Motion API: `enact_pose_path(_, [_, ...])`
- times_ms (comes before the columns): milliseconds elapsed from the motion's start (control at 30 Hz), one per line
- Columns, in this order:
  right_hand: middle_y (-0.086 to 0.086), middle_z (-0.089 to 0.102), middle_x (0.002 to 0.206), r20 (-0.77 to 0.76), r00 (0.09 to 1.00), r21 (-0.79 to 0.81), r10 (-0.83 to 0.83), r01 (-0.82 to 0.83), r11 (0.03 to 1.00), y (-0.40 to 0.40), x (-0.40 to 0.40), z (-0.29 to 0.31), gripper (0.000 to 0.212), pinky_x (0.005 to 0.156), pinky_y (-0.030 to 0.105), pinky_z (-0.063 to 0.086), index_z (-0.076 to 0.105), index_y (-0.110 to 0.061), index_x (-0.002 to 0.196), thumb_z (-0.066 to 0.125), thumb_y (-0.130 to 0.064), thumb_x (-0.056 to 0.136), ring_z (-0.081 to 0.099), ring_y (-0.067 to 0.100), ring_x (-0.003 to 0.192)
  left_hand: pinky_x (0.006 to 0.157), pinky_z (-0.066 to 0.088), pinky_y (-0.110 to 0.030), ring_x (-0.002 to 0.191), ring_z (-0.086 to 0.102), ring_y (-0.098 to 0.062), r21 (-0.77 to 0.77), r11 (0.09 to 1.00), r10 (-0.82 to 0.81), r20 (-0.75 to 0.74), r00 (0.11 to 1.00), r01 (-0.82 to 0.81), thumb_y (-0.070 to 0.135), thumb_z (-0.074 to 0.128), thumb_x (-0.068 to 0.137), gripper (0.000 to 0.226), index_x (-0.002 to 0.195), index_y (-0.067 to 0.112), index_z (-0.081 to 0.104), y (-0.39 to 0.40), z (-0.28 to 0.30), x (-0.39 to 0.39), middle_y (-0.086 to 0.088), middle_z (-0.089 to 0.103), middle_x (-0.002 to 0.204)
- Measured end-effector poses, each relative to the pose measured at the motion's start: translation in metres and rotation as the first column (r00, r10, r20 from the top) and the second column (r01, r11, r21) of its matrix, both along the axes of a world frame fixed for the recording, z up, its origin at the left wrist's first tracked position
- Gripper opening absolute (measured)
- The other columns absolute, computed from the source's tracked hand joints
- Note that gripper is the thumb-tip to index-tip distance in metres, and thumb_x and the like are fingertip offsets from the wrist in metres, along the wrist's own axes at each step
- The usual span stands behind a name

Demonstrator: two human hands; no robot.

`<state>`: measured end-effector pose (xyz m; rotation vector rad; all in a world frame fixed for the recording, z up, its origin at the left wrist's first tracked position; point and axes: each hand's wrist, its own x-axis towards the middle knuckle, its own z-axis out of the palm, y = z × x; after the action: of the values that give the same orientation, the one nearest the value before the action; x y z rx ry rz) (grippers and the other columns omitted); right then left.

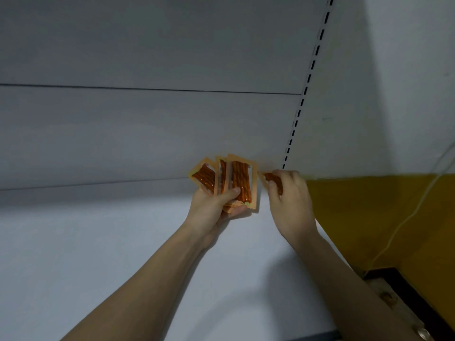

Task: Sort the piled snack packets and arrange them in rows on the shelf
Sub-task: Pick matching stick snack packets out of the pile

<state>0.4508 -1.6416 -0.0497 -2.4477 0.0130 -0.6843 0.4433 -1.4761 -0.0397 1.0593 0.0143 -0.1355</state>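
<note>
Forearms: two bare forearms reach up and away from the bottom edge of the view, over the white shelf (98,242), and draw toward each other near the back of the shelf.
Shelf: a flat white board, met at the back by a pale grey back panel (147,131) crossed by horizontal seams.
Slotted upright: a white slotted upright (305,89) with a column of dark slots runs up the right end of the back panel.
Left hand: the left hand (211,207) is held palm up just above the shelf, with the thumb curled across the front of a fan of snack packets (240,183) and the fingers closed underneath them.
Fanned packets: about three orange-edged clear packets, spread like cards, each with reddish-brown sticks inside; more packet edges show under the thumb, and their count cannot be told.
Right hand: the right hand (291,195) is just right of the fan, back of the hand toward the camera, pinching a single packet (272,179) between thumb and curled fingers.
Single packet: same orange kind, tilted, mostly hidden by the fingers, held just apart from the fan, near the base of the upright.
Right side: a yellow panel (369,217) with a white cable (406,217) hanging across it, beside the shelf.
</note>
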Motion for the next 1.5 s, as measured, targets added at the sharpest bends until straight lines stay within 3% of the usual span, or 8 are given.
enact_pose_path(133, [-0.006,0.064,0.101,-0.122,0.968,0.482,0.221,-0.137,0.866,0.024,-0.012,0.015,0.036,0.079,0.035,0.057,0.050,-0.023,0.127,0.064,-0.031,0.095,0.065,0.007,0.090,0.059,0.059,-0.025,0.087,0.075,-0.022,-0.005,0.997,-0.080,0.030,0.996,0.080,-0.003,0.059,0.095,0.027,0.121,0.003,0.064,0.002,0.005,-0.002,-0.015,0.075,0.103])
enact_pose_path(233, [-0.004,0.067,0.100,-0.126,0.972,0.547,0.197,-0.098,0.832,0.028,-0.007,0.011,0.036,0.084,0.042,0.058,0.053,-0.025,0.124,0.068,-0.020,0.092,0.068,0.012,0.092,0.061,0.062,-0.033,0.090,0.073,-0.027,-0.032,0.996,-0.087,-0.003,0.996,0.087,0.007,0.052,0.102,0.021,0.119,0.007,0.064,0.005,0.010,-0.001,-0.017,0.074,0.106])
enact_pose_path(400, [-0.005,0.066,0.098,-0.131,0.988,0.455,0.079,-0.011,0.891,0.015,0.009,0.019,0.029,0.083,0.035,0.054,0.057,-0.019,0.120,0.063,-0.011,0.094,0.066,0.021,0.101,0.057,0.060,-0.038,0.084,0.071,-0.041,0.001,0.991,0.136,0.003,0.991,-0.136,0.001,0.047,0.101,0.018,0.112,0.004,0.061,0.026,0.008,0.015,-0.023,0.070,0.099])
enact_pose_path(500, [0.005,0.059,0.122,-0.067,0.998,0.077,-0.012,0.017,0.997,0.016,0.010,0.011,0.034,0.092,0.036,0.049,0.055,-0.015,0.131,0.058,-0.021,0.098,0.055,0.024,0.116,0.067,0.059,-0.060,0.078,0.071,-0.042,0.003,0.983,0.186,-0.009,0.983,-0.186,0.005,0.047,0.102,0.019,0.114,-0.001,0.060,0.032,0.004,0.017,-0.026,0.068,0.090])
enact_pose_path(733, [-0.003,0.051,0.143,-0.169,0.975,-0.436,0.147,-0.208,0.876,0.028,-0.004,-0.017,0.044,0.109,0.035,0.039,0.051,-0.021,0.143,0.039,-0.031,0.102,0.035,0.020,0.140,0.043,0.051,-0.029,0.076,0.070,-0.032,0.112,0.976,0.189,-0.013,0.982,-0.186,0.013,0.055,0.100,0.019,0.113,0.002,0.065,0.033,0.004,0.017,-0.026,0.073,0.099])
enact_pose_path(1033, [0.005,0.049,0.147,-0.134,0.974,-0.464,0.181,-0.223,0.857,0.033,0.004,-0.017,0.069,0.121,0.028,0.011,0.042,-0.009,0.148,0.012,-0.030,0.090,0.028,0.022,0.145,0.045,0.053,-0.029,0.077,0.066,-0.028,0.058,0.989,0.134,0.005,0.991,-0.134,0.009,0.053,0.101,0.016,0.110,0.003,0.065,0.027,0.004,0.018,-0.028,0.068,0.104])
enact_pose_path(1267, [0.001,0.049,0.147,-0.204,0.969,-0.488,0.142,-0.226,0.843,0.028,0.001,-0.023,0.071,0.112,0.044,0.037,0.053,-0.018,0.140,0.009,-0.035,0.087,0.030,0.027,0.144,0.084,0.059,-0.041,0.093,0.070,-0.024,0.027,0.991,0.128,0.049,0.991,-0.130,0.000,0.054,0.099,0.018,0.113,0.005,0.063,0.022,-0.003,0.019,-0.014,0.071,0.107])
enact_pose_path(1500, [0.003,0.058,0.131,-0.073,0.975,-0.137,0.210,-0.218,0.966,0.028,0.000,-0.015,0.034,0.106,0.041,0.041,0.058,-0.019,0.126,0.037,-0.022,0.100,0.048,0.025,0.128,0.062,0.061,-0.045,0.061,0.065,-0.025,0.159,0.983,0.094,0.007,0.996,-0.094,0.011,0.063,0.097,0.011,0.102,0.001,0.065,0.025,-0.002,0.018,-0.017,0.068,0.084])
